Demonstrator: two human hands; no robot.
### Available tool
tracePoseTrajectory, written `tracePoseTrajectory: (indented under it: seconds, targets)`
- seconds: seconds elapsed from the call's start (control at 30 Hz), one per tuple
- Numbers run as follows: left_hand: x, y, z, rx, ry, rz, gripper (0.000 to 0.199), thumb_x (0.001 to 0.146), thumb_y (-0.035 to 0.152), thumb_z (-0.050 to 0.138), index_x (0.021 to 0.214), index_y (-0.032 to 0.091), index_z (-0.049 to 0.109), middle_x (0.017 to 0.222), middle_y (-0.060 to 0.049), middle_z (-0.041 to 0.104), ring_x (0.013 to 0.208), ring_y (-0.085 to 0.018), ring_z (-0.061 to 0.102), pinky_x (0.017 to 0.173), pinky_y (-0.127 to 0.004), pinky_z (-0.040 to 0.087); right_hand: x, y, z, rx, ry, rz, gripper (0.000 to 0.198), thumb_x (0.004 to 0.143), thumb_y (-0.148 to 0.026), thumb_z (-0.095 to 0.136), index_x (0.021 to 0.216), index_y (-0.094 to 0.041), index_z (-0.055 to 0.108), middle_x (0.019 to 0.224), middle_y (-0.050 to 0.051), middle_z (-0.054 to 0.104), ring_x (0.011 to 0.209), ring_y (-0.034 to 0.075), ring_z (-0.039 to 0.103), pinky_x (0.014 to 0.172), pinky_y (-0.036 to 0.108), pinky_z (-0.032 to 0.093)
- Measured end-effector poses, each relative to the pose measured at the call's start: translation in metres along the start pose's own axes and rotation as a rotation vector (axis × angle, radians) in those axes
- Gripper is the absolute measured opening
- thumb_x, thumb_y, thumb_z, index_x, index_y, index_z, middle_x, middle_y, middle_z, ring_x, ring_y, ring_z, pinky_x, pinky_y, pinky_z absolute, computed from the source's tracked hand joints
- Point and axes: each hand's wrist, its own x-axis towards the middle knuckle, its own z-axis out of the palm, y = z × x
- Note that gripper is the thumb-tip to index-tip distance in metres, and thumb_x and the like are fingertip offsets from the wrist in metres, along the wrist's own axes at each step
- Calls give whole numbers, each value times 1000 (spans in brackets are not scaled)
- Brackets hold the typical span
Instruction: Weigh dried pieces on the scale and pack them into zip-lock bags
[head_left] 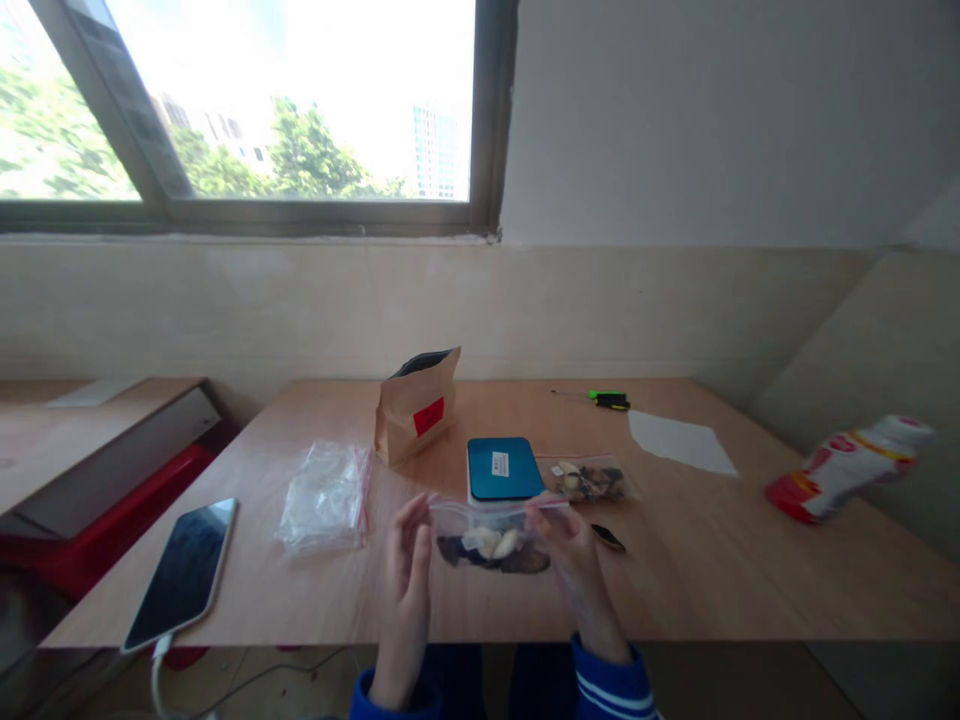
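Wooden table (697,570) — left hand (407,560) and right hand (571,550), level, hold a zip bag (491,552).

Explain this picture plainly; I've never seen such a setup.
No machine here: these are a person's bare left hand and right hand, seen by a head-worn camera looking forward and down. They hold a clear plastic zip bag of dark pieces and pale, rounded ones by its upper corners. On the light-brown table are a second filled clear bag, a flat square blue-topped object, clear plastic bags, a brown paper pouch with a red label, a black-screened phone and a red-and-white plastic bottle.
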Motion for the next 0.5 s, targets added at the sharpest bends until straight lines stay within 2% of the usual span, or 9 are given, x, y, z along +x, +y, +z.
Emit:
tracePoseTrajectory:
  seconds: [0.03,0.1,0.17,0.3,0.5]
  targets:
    - [-7,-8,-7,82,88,39,34,93,41,41,119,22,54,125,-9,59,116,-22,55,99,-38,42,0,-1,-1,20,31,-3,29,65,-44,77,72,-17,71,73,3,67,64,14,59,61,26,50]
    - [-21,-31,-23,267,227,133,30,92,38,41,110,21,57,115,-8,61,112,-24,55,99,-39,39,1,-3,-3,59,79,2,30,64,-44,78,72,-17,71,71,2,65,63,13,58,60,25,49]
    - [-33,-59,-39,394,357,195,22,91,36,43,98,21,57,100,-7,63,101,-24,58,92,-39,42,0,-4,-4,83,105,15,30,63,-44,79,73,-17,71,68,1,64,61,12,56,57,23,48]
    - [-36,-102,-52,514,429,303,16,90,30,43,93,20,55,90,-7,59,89,-24,57,85,-40,43,-2,-5,-6,92,98,20,28,63,-42,79,74,-17,71,69,1,64,62,12,56,58,23,48]
    - [-22,-114,-41,608,542,473,9,87,24,44,85,21,53,84,-7,59,77,-22,54,74,-39,42,-2,-5,-9,95,128,35,28,64,-42,79,76,-18,72,72,2,68,63,14,60,61,26,52]
